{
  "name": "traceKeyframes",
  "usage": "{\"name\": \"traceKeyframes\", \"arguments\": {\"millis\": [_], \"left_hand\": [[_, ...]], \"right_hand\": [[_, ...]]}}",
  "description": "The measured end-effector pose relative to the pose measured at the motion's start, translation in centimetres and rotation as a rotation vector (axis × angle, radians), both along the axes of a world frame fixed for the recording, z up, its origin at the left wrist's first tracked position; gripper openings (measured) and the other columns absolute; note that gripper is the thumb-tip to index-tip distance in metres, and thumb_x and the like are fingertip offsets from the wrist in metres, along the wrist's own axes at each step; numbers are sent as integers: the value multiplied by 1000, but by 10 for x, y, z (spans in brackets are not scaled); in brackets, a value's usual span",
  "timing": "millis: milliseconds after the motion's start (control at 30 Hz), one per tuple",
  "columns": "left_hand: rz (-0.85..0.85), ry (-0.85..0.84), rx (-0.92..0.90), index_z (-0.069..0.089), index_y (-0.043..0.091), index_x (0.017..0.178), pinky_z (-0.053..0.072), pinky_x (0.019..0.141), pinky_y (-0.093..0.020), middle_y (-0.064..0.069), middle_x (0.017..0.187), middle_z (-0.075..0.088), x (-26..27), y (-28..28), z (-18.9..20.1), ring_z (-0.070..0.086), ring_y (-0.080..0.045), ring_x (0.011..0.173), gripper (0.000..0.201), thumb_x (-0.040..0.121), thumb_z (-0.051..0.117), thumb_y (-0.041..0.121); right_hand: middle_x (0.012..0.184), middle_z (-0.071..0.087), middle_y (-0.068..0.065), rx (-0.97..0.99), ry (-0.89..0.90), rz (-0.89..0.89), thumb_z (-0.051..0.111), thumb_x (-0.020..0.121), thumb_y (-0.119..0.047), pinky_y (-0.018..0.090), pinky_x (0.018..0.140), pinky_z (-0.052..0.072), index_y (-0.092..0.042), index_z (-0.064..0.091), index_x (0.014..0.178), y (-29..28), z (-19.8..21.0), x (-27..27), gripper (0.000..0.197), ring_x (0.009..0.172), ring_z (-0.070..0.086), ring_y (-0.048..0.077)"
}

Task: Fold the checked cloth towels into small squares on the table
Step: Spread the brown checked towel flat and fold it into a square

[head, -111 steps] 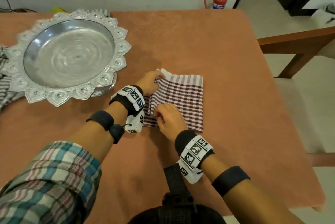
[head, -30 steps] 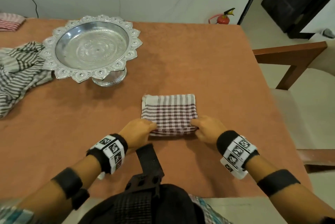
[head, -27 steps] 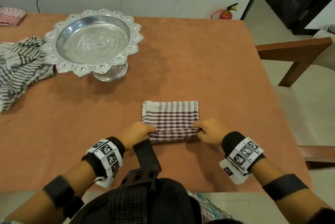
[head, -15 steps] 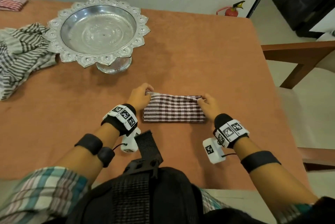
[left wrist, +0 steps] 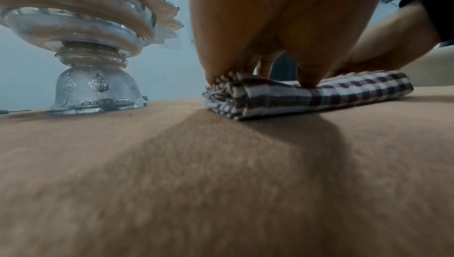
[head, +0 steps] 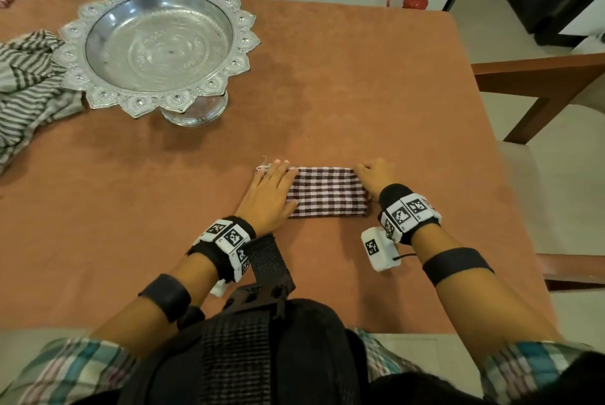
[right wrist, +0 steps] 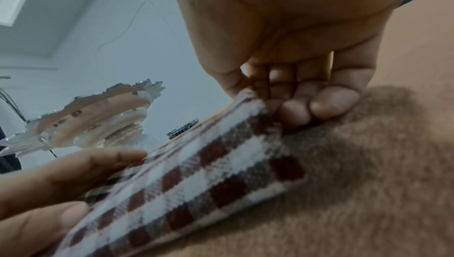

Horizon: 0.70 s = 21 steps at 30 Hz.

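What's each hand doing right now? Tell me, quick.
Left hand: open, fingers flat, pressing the left end of the folded checked towel.
Right hand: fingers curled at the towel's right end; whether it pinches the towel cannot be told.

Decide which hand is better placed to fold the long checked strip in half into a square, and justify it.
Probably the right hand: it pinches the checked towel at its far right corner, ready to lift that end over. The left hand lies flat on the left end, anchoring it.
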<state>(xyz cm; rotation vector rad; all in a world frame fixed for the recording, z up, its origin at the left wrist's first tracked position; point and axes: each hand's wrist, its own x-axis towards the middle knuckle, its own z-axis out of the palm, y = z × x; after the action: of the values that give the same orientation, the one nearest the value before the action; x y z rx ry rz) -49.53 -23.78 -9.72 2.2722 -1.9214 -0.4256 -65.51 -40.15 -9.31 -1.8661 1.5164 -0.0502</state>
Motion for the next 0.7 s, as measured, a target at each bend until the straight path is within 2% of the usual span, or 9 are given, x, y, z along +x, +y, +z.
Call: {"name": "traceKeyframes", "arguments": {"millis": [167,200,267,367,433,500,567,600,700], "left_hand": [[-24,-87,60,14,13,147,0,117,-45,-7,157,5,-2,2,0,2,-23,146,61,95,35,37],[-45,-113,56,17,12,147,3,116,-49,-9,157,9,-3,2,1,6,-25,145,61,94,30,40],[-82,-161,84,26,13,144,12,111,-58,-11,154,20,-2,1,-3,17,-31,142,67,89,16,48],[-40,-255,241,41,20,138,29,100,-64,-10,147,37,1,2,-9,36,-31,135,73,92,0,58],[-69,-254,280,40,19,139,27,100,-65,-10,147,35,1,0,-12,35,-31,135,80,89,-6,62],[-89,-231,294,34,19,142,21,105,-63,-9,150,28,4,-1,-15,28,-30,139,81,87,-8,63],[-52,-270,266,46,16,135,32,101,-60,-9,143,43,2,-2,-17,33,-26,137,77,93,-4,57],[-32,-269,256,44,14,135,30,104,-59,-9,143,42,0,-3,-17,24,-25,140,73,94,-1,54],[16,-285,193,23,9,144,4,112,-53,-8,153,14,-1,-3,-13,0,-23,144,76,88,-2,53]], "right_hand": [[75,54,4,2,-36,-7,47,90,-40,34,68,44,-15,49,75,8,-5,-8,30,74,54,24],[87,58,4,52,-67,-10,54,88,-39,36,75,49,-15,51,89,12,-7,-10,24,83,57,23],[105,60,4,131,-128,-37,65,81,-30,42,85,52,-14,47,112,20,-12,-14,39,94,60,23],[113,61,6,125,-117,-50,66,79,-15,43,89,52,-15,44,120,25,-18,-18,46,101,61,24],[114,60,6,61,-23,-21,60,83,-13,42,89,50,-14,44,120,27,-11,-17,41,103,59,26],[118,58,8,-130,165,58,55,85,-11,42,90,49,-12,42,123,32,-1,-14,40,108,54,28],[130,50,10,-404,298,250,53,86,-12,42,98,42,-12,38,130,45,13,-4,47,122,44,29],[140,41,11,-475,286,354,52,87,-13,43,106,35,-11,33,136,54,18,5,52,132,34,29],[157,3,9,-378,288,593,40,94,-17,47,117,3,-12,8,148,79,14,36,63,145,-3,26]]}}
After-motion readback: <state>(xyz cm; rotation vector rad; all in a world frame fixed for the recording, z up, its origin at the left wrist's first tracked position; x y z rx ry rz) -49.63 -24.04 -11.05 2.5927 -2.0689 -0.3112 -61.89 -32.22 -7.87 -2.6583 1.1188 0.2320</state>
